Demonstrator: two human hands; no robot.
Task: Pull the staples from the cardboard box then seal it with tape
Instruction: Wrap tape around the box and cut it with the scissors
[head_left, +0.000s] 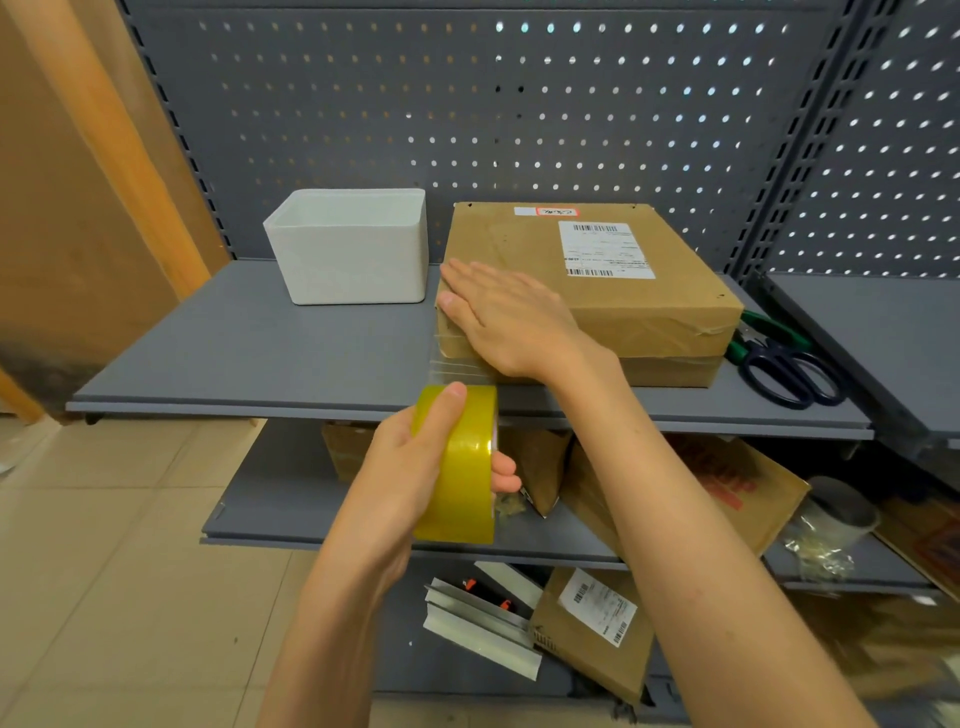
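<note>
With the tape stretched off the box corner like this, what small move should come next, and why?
Probably cut the tape strip. The left hand grips the tape roll below the shelf edge, the right hand presses flat on the cardboard box, and the scissors lie beside it.

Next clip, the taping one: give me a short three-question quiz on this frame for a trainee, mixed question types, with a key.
1. True or false: the right hand lies flat on the brown cardboard box.
2. What does the left hand grip?
A. the blue-handled scissors
B. the yellow roll of packing tape
C. the white rectangular plastic bin
3. Fill in: a clear strip of tape runs from the roll up to the box's ____ end.

Key
1. True: the fingers are straight and press down on the near-left part of the top.
2. B: fingers and thumb curl round the roll, held below the grey metal shelf edge.
3. Left.
</note>
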